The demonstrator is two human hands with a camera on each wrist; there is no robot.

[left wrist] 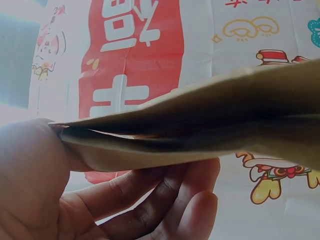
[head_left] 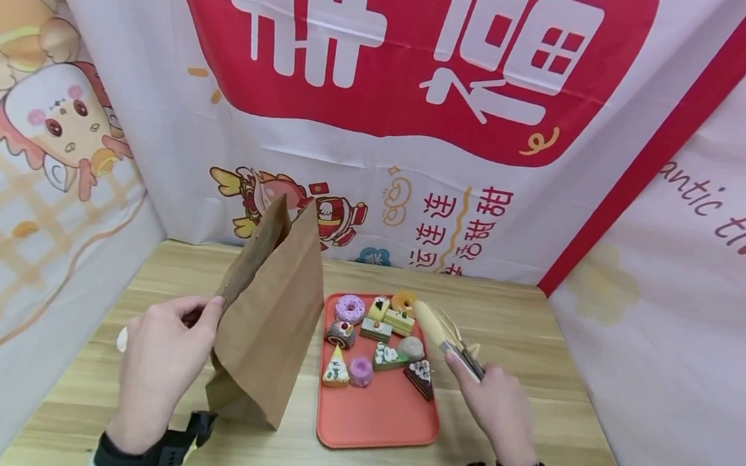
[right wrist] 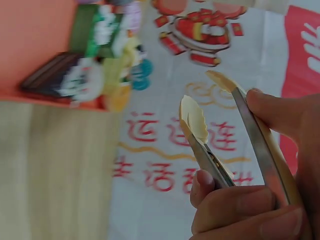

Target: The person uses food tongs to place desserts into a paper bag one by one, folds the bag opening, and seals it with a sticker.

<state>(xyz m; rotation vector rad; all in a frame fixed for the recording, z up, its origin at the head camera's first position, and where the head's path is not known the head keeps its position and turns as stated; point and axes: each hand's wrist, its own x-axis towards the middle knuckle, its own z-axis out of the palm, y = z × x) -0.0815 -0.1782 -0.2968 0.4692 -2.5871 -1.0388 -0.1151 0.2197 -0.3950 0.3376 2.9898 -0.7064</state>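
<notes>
My left hand (head_left: 166, 352) pinches the rim of a brown paper bag (head_left: 276, 320) between thumb and fingers. The bag stands upright on the table, and in the left wrist view its mouth (left wrist: 165, 130) shows as a dark narrow gap. With my right hand (head_left: 497, 408) I grip a pair of tongs (head_left: 462, 351), metal with cream scalloped tips. Those tips are spread apart with nothing between them in the right wrist view, over the right edge of a red tray (head_left: 376, 421). Toy sweets fill the tray's far part, among them a chocolate cake slice (head_left: 420, 377) and a purple donut (head_left: 350, 309).
More sweets lie on the tray: a green-and-white cake slice (head_left: 389, 357), a triangular slice (head_left: 336, 369), an orange donut (head_left: 403, 301) and several others. A small white object (head_left: 121, 339) shows behind my left hand. Printed cloth (head_left: 379, 147) hangs around the wooden table (head_left: 523, 308).
</notes>
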